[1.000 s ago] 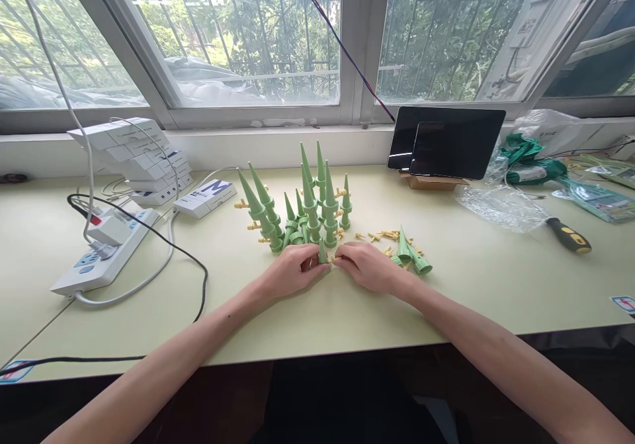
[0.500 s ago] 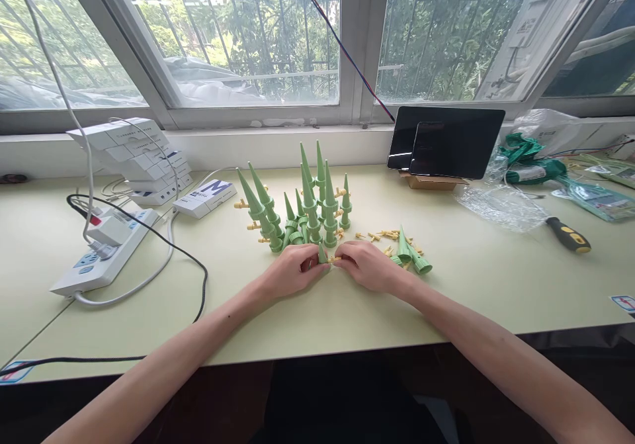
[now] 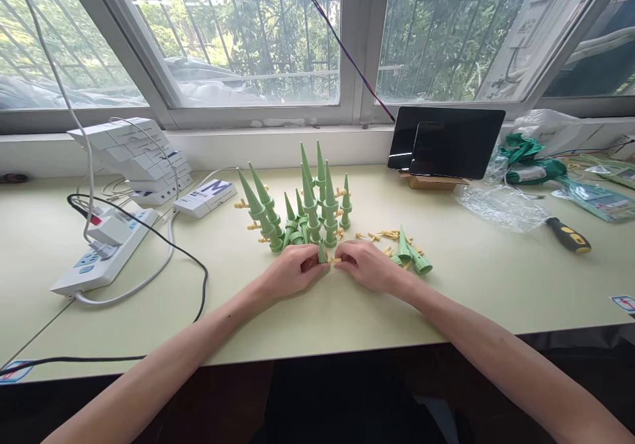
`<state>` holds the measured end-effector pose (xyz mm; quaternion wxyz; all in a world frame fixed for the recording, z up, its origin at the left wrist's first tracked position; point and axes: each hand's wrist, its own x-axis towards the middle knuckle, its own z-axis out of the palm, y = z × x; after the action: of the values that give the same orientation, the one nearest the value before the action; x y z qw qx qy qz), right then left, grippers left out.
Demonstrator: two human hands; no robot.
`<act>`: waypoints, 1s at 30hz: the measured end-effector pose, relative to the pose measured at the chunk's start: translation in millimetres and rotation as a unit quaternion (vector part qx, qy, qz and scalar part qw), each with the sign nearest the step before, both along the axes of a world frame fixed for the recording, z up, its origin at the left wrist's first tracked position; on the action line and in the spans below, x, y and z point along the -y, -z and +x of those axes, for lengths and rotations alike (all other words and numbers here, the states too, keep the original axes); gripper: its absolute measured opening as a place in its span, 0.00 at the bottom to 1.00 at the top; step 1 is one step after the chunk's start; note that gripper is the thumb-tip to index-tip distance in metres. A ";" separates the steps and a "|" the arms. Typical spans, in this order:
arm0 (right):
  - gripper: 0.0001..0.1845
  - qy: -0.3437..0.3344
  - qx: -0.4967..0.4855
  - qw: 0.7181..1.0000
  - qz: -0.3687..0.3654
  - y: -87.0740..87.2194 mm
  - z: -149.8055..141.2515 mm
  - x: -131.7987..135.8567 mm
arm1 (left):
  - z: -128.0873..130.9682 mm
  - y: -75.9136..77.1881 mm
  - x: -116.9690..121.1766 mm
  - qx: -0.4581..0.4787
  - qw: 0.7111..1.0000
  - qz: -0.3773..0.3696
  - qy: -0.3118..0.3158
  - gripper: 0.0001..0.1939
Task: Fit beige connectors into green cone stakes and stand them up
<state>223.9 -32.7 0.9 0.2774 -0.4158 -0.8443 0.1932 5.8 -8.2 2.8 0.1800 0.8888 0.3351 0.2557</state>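
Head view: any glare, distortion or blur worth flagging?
Head view: window panes bright, washed out in patches; head view: window frames lean outward, likely wide-angle stretch; head view: left hand and right hand show no obvious motion blur, but the yellow piece between them is too small for detail.

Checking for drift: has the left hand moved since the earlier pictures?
No visible move: the left hand keeps the same place relative to the white power strip.

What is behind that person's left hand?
Behind the left hand are tall green spikes, some with small yellow pieces sticking out sideways. The hand covers the spot right behind it, so whatever is low down there can't be seen.
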 end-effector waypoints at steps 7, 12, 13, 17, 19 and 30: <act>0.05 0.007 -0.006 1.000 -0.003 -0.1 -0.7 0.5 | -0.7 0.6 -0.2 0.005 1.000 0.007 0.006 0.09; 0.07 0.000 0.006 1.000 -0.010 1.3 -2.6 1.2 | -2.0 3.3 -1.1 0.000 1.000 0.009 0.009 0.08; 0.07 0.000 0.013 1.000 -0.011 1.7 -2.9 1.1 | -2.2 3.9 -1.3 -0.003 1.000 0.011 0.011 0.08; 0.10 -0.001 0.045 0.999 -0.004 4.1 -2.9 0.3 | -3.0 6.2 -2.3 -0.002 1.000 0.019 0.017 0.08; 0.11 -0.003 0.056 0.998 0.002 5.3 -2.7 -0.1 | -3.2 7.0 -2.6 0.001 1.000 0.021 0.021 0.08; 0.18 -0.007 0.067 0.997 0.026 5.4 -3.9 -1.3 | -3.4 7.0 -2.6 0.036 0.998 0.049 0.018 0.09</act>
<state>220.1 -31.4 -4.5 0.2298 -0.4144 -0.8687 0.1446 2.4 -5.6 -4.2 0.1530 0.8927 0.2995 0.2999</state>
